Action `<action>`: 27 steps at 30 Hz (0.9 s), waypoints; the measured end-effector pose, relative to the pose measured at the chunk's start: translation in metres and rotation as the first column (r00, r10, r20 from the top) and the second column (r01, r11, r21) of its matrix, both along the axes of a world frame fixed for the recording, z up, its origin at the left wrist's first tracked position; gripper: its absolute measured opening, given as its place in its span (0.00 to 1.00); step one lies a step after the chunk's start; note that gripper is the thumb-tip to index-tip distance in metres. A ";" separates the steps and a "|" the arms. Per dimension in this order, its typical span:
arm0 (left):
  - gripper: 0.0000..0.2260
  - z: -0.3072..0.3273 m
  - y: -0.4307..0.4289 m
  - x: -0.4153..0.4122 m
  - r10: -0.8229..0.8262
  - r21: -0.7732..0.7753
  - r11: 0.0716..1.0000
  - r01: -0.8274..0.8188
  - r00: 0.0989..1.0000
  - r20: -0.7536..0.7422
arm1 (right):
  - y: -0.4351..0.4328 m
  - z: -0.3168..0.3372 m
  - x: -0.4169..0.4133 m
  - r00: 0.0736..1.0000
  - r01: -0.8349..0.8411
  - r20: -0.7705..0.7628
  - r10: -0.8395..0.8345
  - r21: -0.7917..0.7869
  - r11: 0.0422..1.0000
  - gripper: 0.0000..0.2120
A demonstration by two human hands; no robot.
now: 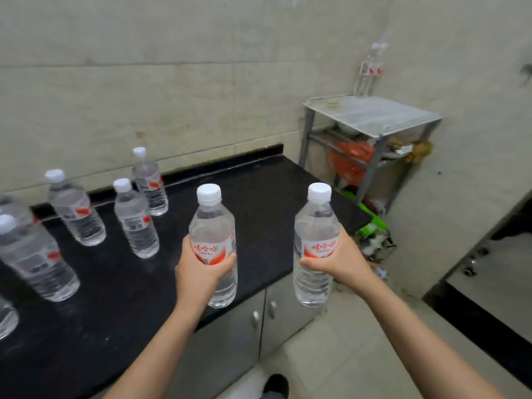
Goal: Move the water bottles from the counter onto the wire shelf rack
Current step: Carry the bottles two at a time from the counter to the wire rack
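Observation:
My left hand [201, 272] grips a clear water bottle [213, 226] with a white cap and red label, held upright above the front edge of the black counter [259, 197]. Off the counter's right end, my right hand [336, 260] grips a second such bottle [315, 226] upright above the floor. Several more bottles stand on the counter to the left, among them one at the back [149, 182] and one nearer the middle [135, 220]. The wire shelf rack [371, 116] stands in the far right corner, and one bottle [371, 64] stands at the back of its top shelf.
Under the rack's top shelf lie an orange bag [351, 159] and other clutter. Green packaging [371, 223] and litter lie on the floor by the rack. Grey cabinet doors [253, 318] run below the counter. A dark ledge [483, 321] sits at the right. My shoe [276, 384] shows on the tiled floor.

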State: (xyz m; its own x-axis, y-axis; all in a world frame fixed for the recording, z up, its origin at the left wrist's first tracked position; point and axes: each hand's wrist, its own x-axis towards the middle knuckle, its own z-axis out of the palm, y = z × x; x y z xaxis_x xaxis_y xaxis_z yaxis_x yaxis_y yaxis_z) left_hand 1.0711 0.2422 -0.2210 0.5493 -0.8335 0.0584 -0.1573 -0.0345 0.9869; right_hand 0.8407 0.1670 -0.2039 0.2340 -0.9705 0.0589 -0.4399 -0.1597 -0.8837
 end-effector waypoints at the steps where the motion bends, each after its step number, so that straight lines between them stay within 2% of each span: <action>1: 0.25 0.001 -0.020 -0.007 -0.027 -0.012 1.000 0.027 1.000 -0.009 | -0.017 0.006 -0.010 0.999 0.013 -0.031 -0.013 -0.011 1.000 0.36; 8: 0.27 0.018 -0.172 -0.053 -0.153 -0.087 0.985 0.149 0.988 -0.038 | -0.139 0.050 -0.058 0.996 0.058 -0.062 -0.060 -0.037 0.998 0.34; 13: 0.27 0.037 -0.273 -0.086 -0.247 -0.061 0.968 0.245 0.968 -0.039 | -0.208 0.074 -0.114 0.987 0.129 -0.094 -0.132 -0.045 0.991 0.39; 16: 0.27 0.047 -0.320 -0.113 -0.302 -0.050 0.952 0.301 0.953 -0.007 | -0.235 0.084 -0.150 0.979 0.202 -0.029 -0.203 -0.042 0.979 0.39; 19: 0.27 0.057 -0.361 -0.143 -0.330 -0.051 0.942 0.331 0.944 0.026 | -0.259 0.092 -0.185 0.967 0.250 0.062 -0.248 -0.029 0.968 0.31; 21: 0.29 0.065 -0.386 -0.164 -0.337 -0.064 0.938 0.340 0.940 0.050 | -0.277 0.097 -0.210 0.959 0.269 0.104 -0.265 -0.026 0.963 0.30; 24: 0.26 0.081 -0.419 -0.195 -0.297 -0.090 0.947 0.307 0.949 0.108 | -0.307 0.103 -0.250 0.941 0.312 0.150 -0.302 -0.046 0.949 0.32; 27: 0.25 0.099 -0.450 -0.225 -0.225 -0.131 0.960 0.249 0.959 0.175 | -0.350 0.107 -0.292 0.927 0.350 0.186 -0.326 -0.110 0.930 0.27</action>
State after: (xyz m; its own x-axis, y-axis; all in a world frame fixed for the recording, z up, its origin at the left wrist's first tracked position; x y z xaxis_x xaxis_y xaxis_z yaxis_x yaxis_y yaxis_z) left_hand 0.8458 -0.2081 -0.1215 0.3111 -0.9134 0.2624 -0.2960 0.1692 0.9401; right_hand 0.5490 -0.1827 -0.0965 -0.1305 -0.9695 0.2074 -0.3424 -0.1522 -0.9271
